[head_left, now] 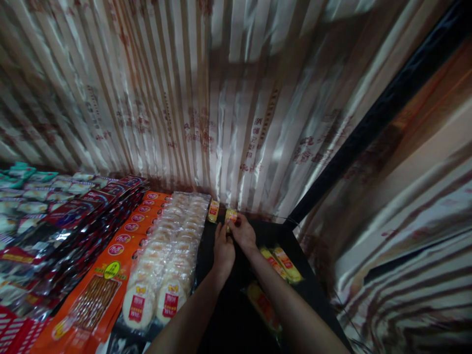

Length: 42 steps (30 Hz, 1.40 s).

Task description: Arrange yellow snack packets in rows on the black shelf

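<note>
Near the back edge of the black table, both my hands are at a small yellow wrapped snack packet (pixel 231 215) with a red and orange label. My right hand (pixel 243 232) pinches it from the right side. My left hand (pixel 223 250) has its fingertips closed at the packet's lower left; its grip is partly hidden. A similar packet (pixel 213 210) stands just to the left, apart from my fingers. More yellow packets (pixel 282 264) lie beside my right forearm, and another yellow packet (pixel 263 306) is partly covered by that forearm.
Left of my hands stand rows of clear-wrapped round rice crackers (pixel 171 255), then orange snack bags (pixel 99 285) and dark red packs (pixel 84 216). Behind hangs a shiny printed plastic curtain (pixel 236 123). A dark slanted pole (pixel 350 142) rises at the table's (pixel 228 314) back right corner.
</note>
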Each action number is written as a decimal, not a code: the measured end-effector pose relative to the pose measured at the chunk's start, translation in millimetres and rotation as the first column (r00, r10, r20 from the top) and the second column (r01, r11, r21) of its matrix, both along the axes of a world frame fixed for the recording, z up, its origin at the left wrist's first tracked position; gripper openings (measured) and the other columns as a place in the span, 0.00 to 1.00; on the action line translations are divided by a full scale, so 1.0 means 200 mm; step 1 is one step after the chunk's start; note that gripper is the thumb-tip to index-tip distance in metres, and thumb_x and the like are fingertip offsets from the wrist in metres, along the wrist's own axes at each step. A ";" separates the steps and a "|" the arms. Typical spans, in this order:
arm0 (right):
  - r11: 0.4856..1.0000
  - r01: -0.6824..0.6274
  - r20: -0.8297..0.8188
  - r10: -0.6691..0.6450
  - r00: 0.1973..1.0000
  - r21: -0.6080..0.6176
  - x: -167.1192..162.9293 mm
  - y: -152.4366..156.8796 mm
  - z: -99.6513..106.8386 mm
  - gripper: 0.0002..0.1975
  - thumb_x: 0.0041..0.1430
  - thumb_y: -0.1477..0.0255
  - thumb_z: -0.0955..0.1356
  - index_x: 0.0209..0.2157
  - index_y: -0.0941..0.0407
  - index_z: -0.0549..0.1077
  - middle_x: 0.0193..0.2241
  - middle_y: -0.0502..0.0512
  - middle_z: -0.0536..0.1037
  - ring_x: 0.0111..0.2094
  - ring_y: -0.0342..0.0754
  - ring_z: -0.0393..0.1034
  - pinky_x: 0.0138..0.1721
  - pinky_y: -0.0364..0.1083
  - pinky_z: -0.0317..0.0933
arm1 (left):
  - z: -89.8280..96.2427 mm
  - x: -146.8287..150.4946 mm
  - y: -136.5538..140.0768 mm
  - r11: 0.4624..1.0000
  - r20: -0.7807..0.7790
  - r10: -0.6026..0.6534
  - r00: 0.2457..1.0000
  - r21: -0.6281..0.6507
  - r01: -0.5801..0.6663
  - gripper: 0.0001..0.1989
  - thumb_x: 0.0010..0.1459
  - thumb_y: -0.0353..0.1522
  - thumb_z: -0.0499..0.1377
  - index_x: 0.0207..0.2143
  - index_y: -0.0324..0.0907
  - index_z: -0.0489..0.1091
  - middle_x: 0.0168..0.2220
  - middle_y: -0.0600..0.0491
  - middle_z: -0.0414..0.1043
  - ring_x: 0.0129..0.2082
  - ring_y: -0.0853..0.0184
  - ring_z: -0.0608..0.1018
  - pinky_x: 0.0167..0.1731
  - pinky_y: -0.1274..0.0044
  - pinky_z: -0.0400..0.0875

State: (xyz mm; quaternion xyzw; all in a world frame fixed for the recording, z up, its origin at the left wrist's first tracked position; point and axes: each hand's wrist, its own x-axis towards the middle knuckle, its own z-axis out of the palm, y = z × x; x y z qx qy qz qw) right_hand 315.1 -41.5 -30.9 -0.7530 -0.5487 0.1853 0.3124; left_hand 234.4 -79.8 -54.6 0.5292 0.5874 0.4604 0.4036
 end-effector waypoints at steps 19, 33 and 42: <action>0.987 -0.008 0.032 0.003 0.999 0.159 -0.09 0.15 -0.08 0.14 0.55 0.68 0.63 0.43 0.58 0.65 0.38 0.57 0.75 0.39 0.49 0.71 0.39 0.45 0.62 | 0.05 -0.04 -0.03 0.999 -0.328 -0.029 0.944 -0.050 0.013 0.27 0.53 0.24 0.48 0.57 0.34 0.58 0.64 0.45 0.46 0.62 0.59 0.55 0.60 0.70 0.49; 0.974 -0.077 0.044 0.069 0.997 0.213 0.10 -0.27 0.00 0.13 0.53 0.73 0.61 0.39 0.59 0.72 0.39 0.58 0.74 0.39 0.48 0.69 0.46 0.48 0.62 | 0.07 -0.04 -0.31 0.991 -0.325 -0.009 0.946 0.125 0.053 0.18 0.51 0.24 0.50 0.43 0.40 0.71 0.51 0.47 0.66 0.54 0.62 0.66 0.56 0.68 0.59; 0.981 -0.008 -0.070 0.022 0.997 0.196 0.26 -0.75 0.07 0.15 0.54 0.67 0.59 0.38 0.58 0.72 0.39 0.57 0.76 0.38 0.49 0.71 0.44 0.49 0.64 | 0.15 -0.03 -0.69 0.822 -0.586 -0.365 0.723 0.162 0.546 0.30 0.42 0.20 0.50 0.49 0.44 0.69 0.56 0.54 0.62 0.60 0.59 0.55 0.58 0.68 0.56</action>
